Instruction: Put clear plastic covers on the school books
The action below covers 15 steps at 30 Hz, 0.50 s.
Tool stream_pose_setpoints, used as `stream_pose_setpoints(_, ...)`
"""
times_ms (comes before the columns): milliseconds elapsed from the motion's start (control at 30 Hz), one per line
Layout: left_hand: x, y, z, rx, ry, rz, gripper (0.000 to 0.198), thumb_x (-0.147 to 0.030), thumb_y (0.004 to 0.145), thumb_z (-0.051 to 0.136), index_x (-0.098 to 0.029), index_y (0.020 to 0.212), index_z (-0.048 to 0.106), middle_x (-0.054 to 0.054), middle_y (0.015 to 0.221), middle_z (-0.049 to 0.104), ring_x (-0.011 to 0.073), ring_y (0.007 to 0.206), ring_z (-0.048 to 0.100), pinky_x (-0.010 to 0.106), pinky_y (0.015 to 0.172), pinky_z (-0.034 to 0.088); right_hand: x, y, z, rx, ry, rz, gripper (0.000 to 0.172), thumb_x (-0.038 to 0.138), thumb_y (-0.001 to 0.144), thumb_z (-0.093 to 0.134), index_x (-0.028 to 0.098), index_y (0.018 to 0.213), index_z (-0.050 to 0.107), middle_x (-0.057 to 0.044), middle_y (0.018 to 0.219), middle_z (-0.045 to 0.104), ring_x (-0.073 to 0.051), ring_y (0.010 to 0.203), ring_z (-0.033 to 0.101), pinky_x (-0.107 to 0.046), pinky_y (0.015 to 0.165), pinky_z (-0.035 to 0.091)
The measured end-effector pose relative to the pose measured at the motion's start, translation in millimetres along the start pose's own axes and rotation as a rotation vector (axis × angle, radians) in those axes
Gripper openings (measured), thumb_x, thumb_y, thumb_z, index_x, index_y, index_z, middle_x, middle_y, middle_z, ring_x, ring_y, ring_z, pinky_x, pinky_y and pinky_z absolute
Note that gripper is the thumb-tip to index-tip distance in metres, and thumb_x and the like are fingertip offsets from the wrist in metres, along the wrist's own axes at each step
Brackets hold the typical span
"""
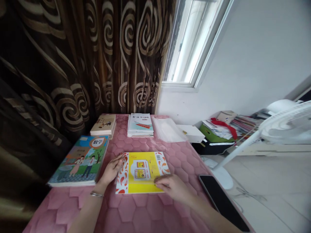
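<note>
A yellow book (pixel 141 161) with red-and-white patterned side strips lies flat in front of me, its barcode at the upper right. My left hand (pixel 113 169), with a bracelet at the wrist, rests along the book's left edge, fingers stretched out. Over the lower right part of the book is my right hand (pixel 173 187), its thumb and fingers pressed together. What lies between those fingers is too small to make out. A faint glossy strip shows on the book beside the fingertips; I cannot tell if it is clear film.
A pink quilted tablecloth (pixel 136 210) covers the table. Textbooks (pixel 80 161) lie left, with small brown books (pixel 103 125) behind. A booklet stack (pixel 140 125) and clear plastic covers (pixel 168 129) lie at the back. A phone (pixel 221 200) borders the right edge; a white fan (pixel 243 152) stands beyond.
</note>
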<state>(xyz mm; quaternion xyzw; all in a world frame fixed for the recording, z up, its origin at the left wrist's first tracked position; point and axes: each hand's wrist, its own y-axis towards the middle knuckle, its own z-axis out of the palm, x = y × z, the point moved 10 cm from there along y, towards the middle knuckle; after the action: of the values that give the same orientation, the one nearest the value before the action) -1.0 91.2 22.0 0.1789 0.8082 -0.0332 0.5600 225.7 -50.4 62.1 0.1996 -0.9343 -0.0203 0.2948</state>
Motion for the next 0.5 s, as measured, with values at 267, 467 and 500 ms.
stream_pose_setpoints(267, 31, -2, -7.7, -0.093, -0.332, -0.192, 0.057, -0.066, 0.079, 0.050, -0.017, 0.099, 0.072, 0.011, 0.118, 0.067, 0.0291, 0.123, 0.052, 0.041, 0.112, 0.030, -7, 90, -98, -0.049, -0.104, 0.068, 0.022, 0.027, 0.087, 0.052, 0.025, 0.089, 0.074, 0.000, 0.086, 0.075, -0.016, 0.074, 0.068, -0.025, 0.069, 0.048)
stream_pose_setpoints(467, 16, 31, -7.2, -0.175, -0.168, -0.200, 0.016, -0.024, 0.069, 0.073, -0.020, 0.084, 0.072, 0.005, 0.093, 0.074, 0.0236, 0.094, 0.066, 0.033, 0.091, 0.047, -19, 162, -145, -0.257, -0.429, 0.092, 0.024, 0.029, 0.091, 0.050, 0.024, 0.093, 0.073, -0.003, 0.089, 0.075, -0.018, 0.079, 0.067, -0.027, 0.078, 0.044)
stream_pose_setpoints(500, 18, 38, -9.9, -0.220, -0.129, -0.233, 0.009, -0.022, 0.070, 0.070, -0.020, 0.079, 0.071, 0.004, 0.088, 0.074, 0.0234, 0.092, 0.066, 0.032, 0.089, 0.047, -23, 169, -146, -0.289, -0.486, 0.104, 0.025, 0.030, 0.092, 0.049, 0.024, 0.093, 0.073, -0.004, 0.088, 0.075, -0.018, 0.079, 0.067, -0.028, 0.080, 0.043)
